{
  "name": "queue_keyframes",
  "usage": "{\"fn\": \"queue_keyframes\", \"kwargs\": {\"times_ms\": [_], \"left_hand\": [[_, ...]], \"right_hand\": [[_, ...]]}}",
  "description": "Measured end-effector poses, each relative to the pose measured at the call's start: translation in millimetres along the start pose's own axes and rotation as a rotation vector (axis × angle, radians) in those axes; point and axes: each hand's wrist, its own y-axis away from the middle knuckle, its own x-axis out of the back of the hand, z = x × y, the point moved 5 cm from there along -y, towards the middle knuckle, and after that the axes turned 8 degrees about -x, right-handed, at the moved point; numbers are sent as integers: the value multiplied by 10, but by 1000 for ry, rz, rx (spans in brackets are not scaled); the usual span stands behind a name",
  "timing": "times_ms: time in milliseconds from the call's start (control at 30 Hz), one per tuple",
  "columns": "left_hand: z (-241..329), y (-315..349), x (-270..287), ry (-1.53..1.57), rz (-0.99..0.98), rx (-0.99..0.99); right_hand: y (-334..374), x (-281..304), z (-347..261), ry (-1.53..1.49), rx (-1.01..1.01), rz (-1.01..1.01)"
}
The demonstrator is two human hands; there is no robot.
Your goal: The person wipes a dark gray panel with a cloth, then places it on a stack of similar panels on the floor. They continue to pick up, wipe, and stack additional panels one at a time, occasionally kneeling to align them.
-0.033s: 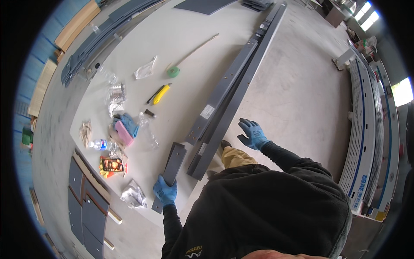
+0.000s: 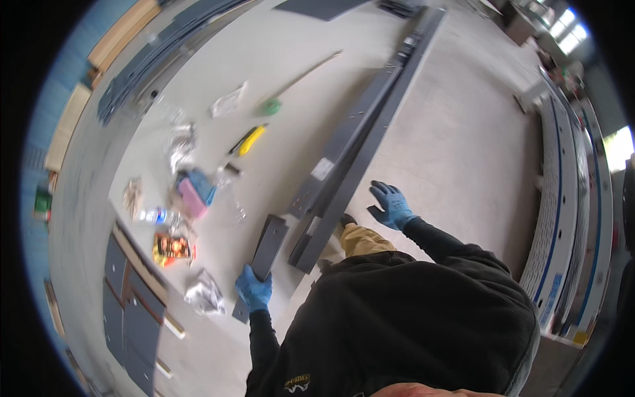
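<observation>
Here, the left hand [image 2: 253,291], blue-gloved, is clamped on a short grey bar [image 2: 270,248] at the near edge of the pale table [image 2: 291,152]. The palm covers the bar's middle; an end shows either side, and any grip beneath is hidden. Right hand [image 2: 391,206]: in the air beside the long grey bars [image 2: 371,142], fingers spread, holding nothing. Yellow cutter [image 2: 252,141] farther up, edges soft. Clear plastic bottle [image 2: 159,216] blurred, label unreadable. The person's head is cut off below.
</observation>
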Motion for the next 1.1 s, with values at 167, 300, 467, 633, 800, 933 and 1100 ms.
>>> {"fn": "queue_keyframes", "kwargs": {"times_ms": [167, 300, 467, 633, 800, 933, 1100], "left_hand": [[-66, 127, 23, -56, 48, 7], [-129, 191, 86, -29, -74, 142], [254, 145, 436, -152, 58, 118], [1289, -429, 945, -219, 498, 109], [3430, -1623, 854, 122, 685, -243], [5459, -2302, 151, 553, 477, -838], [6144, -3122, -472, 466, 518, -906]], "right_hand": [[28, -97, 12, -36, 154, 79], [24, -288, 140, -56, 208, -16], [-253, -345, 462, -58, 232, -79], [-880, 141, 846, -142, 273, 12], [-1627, 1024, 1169, -466, 350, 36], [-1987, 1566, 1441, -1096, 237, -227], [-2481, 2158, 1623, -1981, -114, -696]]}}
